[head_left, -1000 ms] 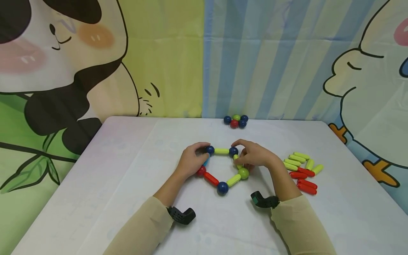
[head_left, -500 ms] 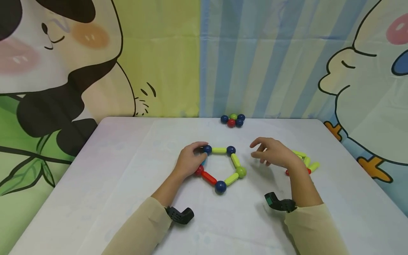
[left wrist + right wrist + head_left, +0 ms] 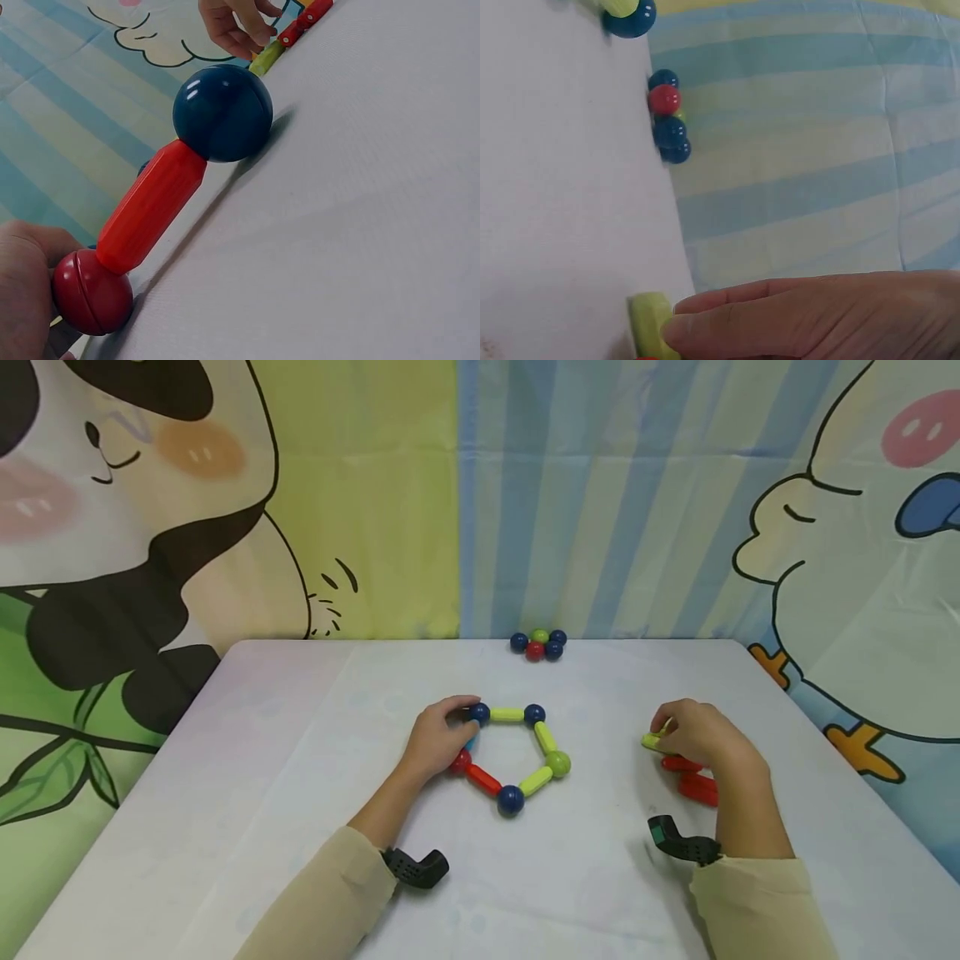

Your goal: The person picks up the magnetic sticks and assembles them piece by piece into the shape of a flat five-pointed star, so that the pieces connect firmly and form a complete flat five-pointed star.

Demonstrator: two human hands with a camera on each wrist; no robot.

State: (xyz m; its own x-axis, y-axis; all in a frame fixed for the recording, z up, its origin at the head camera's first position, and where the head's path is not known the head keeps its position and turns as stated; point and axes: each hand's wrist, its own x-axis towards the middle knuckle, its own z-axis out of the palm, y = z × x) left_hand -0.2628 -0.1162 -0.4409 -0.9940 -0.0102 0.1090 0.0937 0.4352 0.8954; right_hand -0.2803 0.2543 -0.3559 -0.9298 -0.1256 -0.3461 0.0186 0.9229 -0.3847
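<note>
A closed ring of toy building sticks and balls (image 3: pixel 511 800) lies on the white table. It joins green, red and blue sticks with blue, red and green balls. My left hand (image 3: pixel 437 739) grips its left side, with thumb and finger around the far-left blue ball (image 3: pixel 479 714); the palm partly hides the blue stick. The left wrist view shows the ring's red ball (image 3: pixel 92 292) and red stick (image 3: pixel 151 206) close up. Over at the stick pile, my right hand (image 3: pixel 701 735) pinches a green stick (image 3: pixel 651 324), thumb along its side. The same hand covers much of the pile.
Red sticks (image 3: pixel 697 788) lie just below the right hand. A small cluster of loose balls (image 3: pixel 535 651) sits at the table's far edge, against a printed curtain (image 3: pixel 360 493). A black wrist camera (image 3: pixel 416 868) is strapped to each forearm.
My right hand has left the ring's far-right blue ball, moved right to the stick pile and come down on a green stick. The left hand keeps its hold on the ring.
</note>
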